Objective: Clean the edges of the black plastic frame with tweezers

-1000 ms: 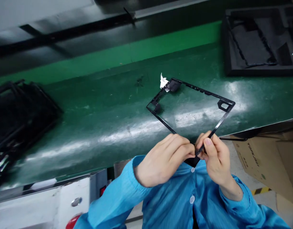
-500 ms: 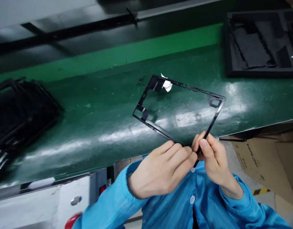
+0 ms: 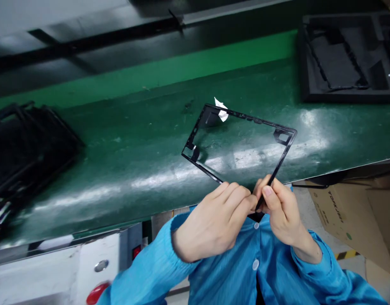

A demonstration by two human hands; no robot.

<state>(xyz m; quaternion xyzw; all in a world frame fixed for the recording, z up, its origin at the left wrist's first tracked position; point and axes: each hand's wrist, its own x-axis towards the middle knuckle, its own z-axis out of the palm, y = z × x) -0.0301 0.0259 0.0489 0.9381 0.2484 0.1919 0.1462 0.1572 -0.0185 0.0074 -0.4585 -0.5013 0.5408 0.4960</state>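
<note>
A thin black rectangular frame (image 3: 255, 120), like a tablet bezel, is held tilted over the green bench by its near corner. Dark flaps sit inside several of its corners, including a cut-out tab (image 3: 281, 136) at the right one. My left hand (image 3: 215, 222) is closed around the near edge, its fingertips curled under and mostly hidden. With thumb and fingers, my right hand (image 3: 282, 207) pinches the right-hand side close to the same corner. A crumpled white scrap (image 3: 221, 111) shows at the frame's far edge; whether it touches the frame I cannot tell.
On the left of the green bench (image 3: 125, 156) lies a pile of black frames (image 3: 29, 152). A dark foam tray (image 3: 337, 95) holding a similar frame is at the back right. Cardboard boxes (image 3: 356, 224) stand below on the right, and a machine with a red button (image 3: 98, 293) is lower left.
The black frame has shifted and tipped slightly, its left corner moving a little to the right. Both hands have moved slightly left, still gripping it.
</note>
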